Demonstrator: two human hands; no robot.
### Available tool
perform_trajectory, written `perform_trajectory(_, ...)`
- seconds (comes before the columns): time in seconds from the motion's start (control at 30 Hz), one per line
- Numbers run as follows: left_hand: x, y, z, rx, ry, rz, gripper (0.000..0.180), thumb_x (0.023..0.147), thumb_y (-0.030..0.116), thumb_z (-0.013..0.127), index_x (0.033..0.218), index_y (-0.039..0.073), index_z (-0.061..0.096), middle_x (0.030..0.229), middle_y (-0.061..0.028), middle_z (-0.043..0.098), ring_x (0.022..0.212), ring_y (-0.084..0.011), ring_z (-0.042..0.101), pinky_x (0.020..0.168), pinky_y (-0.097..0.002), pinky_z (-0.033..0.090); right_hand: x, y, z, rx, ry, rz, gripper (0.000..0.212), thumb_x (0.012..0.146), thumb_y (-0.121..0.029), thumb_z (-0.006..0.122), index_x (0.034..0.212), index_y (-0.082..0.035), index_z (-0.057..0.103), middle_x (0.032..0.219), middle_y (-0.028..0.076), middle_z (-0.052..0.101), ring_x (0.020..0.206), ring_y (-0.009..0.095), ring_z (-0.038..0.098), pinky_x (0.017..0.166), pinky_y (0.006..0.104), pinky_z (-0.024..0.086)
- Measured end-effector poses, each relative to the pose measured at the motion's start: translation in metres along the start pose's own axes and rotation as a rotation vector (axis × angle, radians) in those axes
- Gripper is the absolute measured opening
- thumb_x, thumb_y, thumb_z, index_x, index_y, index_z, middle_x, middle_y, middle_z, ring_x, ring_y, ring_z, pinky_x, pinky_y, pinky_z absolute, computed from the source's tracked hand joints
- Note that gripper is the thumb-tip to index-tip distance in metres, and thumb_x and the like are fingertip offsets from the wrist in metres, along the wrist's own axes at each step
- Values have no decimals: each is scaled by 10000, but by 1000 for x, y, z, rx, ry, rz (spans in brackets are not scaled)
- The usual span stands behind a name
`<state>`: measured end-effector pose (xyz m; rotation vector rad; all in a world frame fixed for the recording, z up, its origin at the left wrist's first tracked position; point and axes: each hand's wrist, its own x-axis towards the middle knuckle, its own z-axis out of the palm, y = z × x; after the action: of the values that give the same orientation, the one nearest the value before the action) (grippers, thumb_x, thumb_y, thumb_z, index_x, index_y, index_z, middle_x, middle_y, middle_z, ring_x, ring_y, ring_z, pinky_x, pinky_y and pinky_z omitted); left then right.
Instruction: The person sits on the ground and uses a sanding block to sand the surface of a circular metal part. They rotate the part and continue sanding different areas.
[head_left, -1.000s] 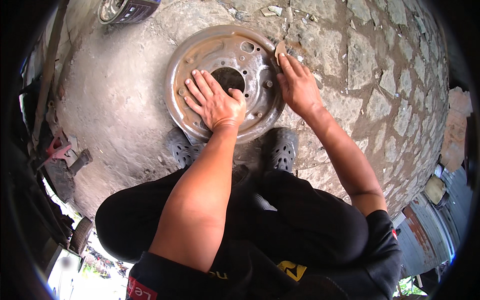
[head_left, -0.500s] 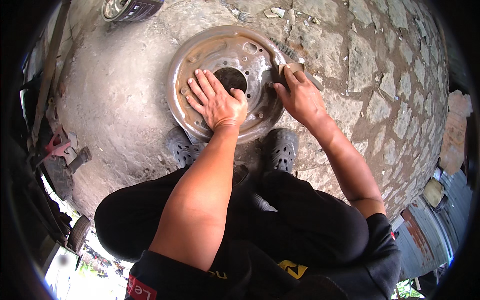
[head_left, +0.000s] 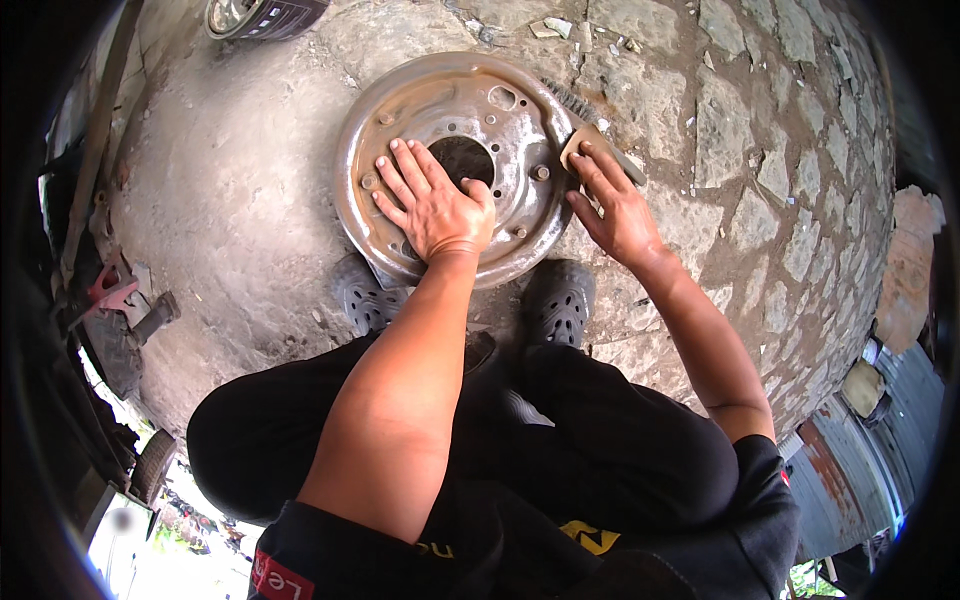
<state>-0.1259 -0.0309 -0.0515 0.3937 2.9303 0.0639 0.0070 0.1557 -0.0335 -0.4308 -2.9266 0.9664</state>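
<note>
**Rust-stained disc (head_left: 518, 165) on rough ground (head_left: 235, 160)**

The disc lies in the upper middle of the frame, just beyond a pair of grey shoes (head_left: 562, 300). It is round and dished, with a raised rim, a large hole at its centre and smaller holes around that. Brown rust colours its left and upper parts; its right side is paler and greyer, with whitish scuffs and a shiny edge. A few bolt heads stand up from its face.

The left hand (head_left: 438, 203) is spread flat on the disc, fingers apart, grasping nothing, its thumb at the edge of the central hole. The right hand (head_left: 617, 212), half curled with the thumb apart, holds a tan sheet (head_left: 577, 143) under its fingers at the right rim. A brush (head_left: 568, 98) lies close beside that rim, partly covered.

The ground is smooth and grey on the left, flat stones set in brown dirt on the right. Pale chips lie at the top. A dark can (head_left: 270, 18) stands out at upper left, a tyre (head_left: 153, 466) at lower left, and corrugated sheeting (head_left: 850, 480) at lower right.
</note>
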Motion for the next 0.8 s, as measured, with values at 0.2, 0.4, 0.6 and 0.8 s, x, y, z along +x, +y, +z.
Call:
perform_trajectory(0.2, 0, 1, -1, -2, 12, 4, 899, 823, 381, 504, 1575, -30, 231, 1682, -174, 121, 1557, -361, 48, 1224, -567, 32, 20, -5, 3, 64, 194, 140, 261, 901, -109, 654, 1158, -70, 672, 1031, 171, 672, 927, 381, 674, 812, 437, 560)
perform_trajectory(0.4, 0, 1, 3, 6, 32, 13, 895, 825, 380, 503, 1575, -26, 233, 1683, -170, 123, 1557, -360, 46, 1225, -563, 29, 41, -30, -6, 74, 181, 256, 300, 925, -154, 619, 1204, -52, 663, 1039, 206, 678, 956, 405, 672, 860, 453, 553)
perform_trajectory(0.6, -1, 1, 1, 7, 3, -5, 890, 836, 385, 503, 1579, -18, 224, 1685, -161, 122, 1559, -351, 41, 1225, -563, 23, 22, -23, 7, -213, 29, 70, 557, 1010, -419, 540, 1438, -61, 526, 1594, 128, 345, 1280, 367, 551, 1021, 442, 492)
perform_trajectory(0.8, -5, -1, 0, -10, 7, 0, 889, 835, 388, 504, 1580, -12, 227, 1685, -156, 129, 1558, -353, 47, 1224, -568, 38, 3, -24, 7, -339, -345, 215, 795, 1003, -615, 385, 1596, -113, 216, 1681, 94, 141, 1154, 390, 635, 927, 479, 550)
